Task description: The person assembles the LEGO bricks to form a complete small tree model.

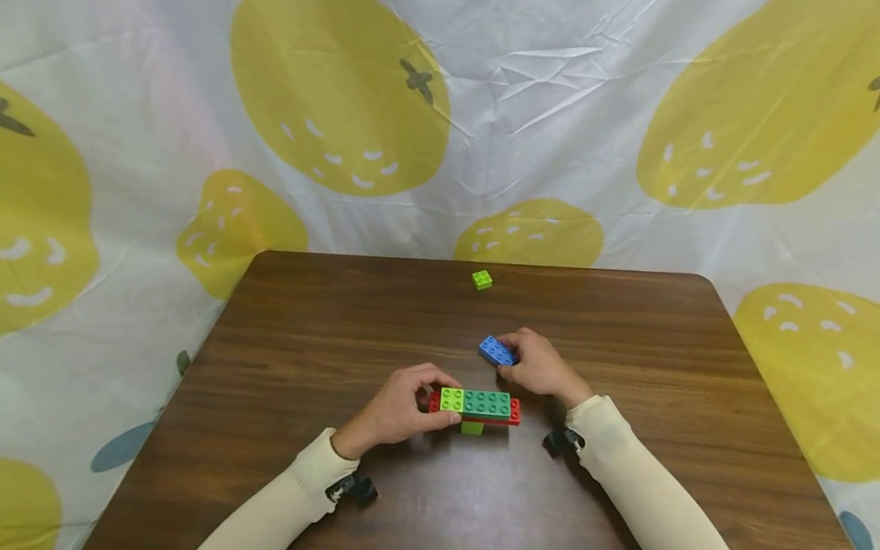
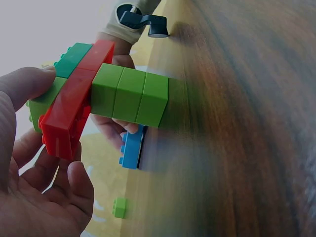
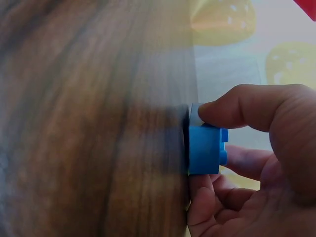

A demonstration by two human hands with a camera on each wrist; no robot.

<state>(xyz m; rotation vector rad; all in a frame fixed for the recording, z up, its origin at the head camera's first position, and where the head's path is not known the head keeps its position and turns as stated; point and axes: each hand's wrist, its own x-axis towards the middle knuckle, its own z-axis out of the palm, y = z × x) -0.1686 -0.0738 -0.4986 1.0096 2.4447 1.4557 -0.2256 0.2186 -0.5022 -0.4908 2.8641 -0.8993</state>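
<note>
My left hand grips the left end of a toy-brick assembly. Its top layer joins a light green brick and a dark green brick. Under them runs a layer of red bricks, jutting out at both ends. A stem of three stacked light green bricks reaches down from the red layer's middle toward the table. Farther back, my right hand pinches a blue brick between thumb and fingers, studs up, at the tabletop. In the right wrist view the blue brick shows its end face.
A small light green brick lies near the back edge of the brown wooden table. Behind the table hangs a white cloth printed with yellow fruit. Each wrist wears a black camera mount.
</note>
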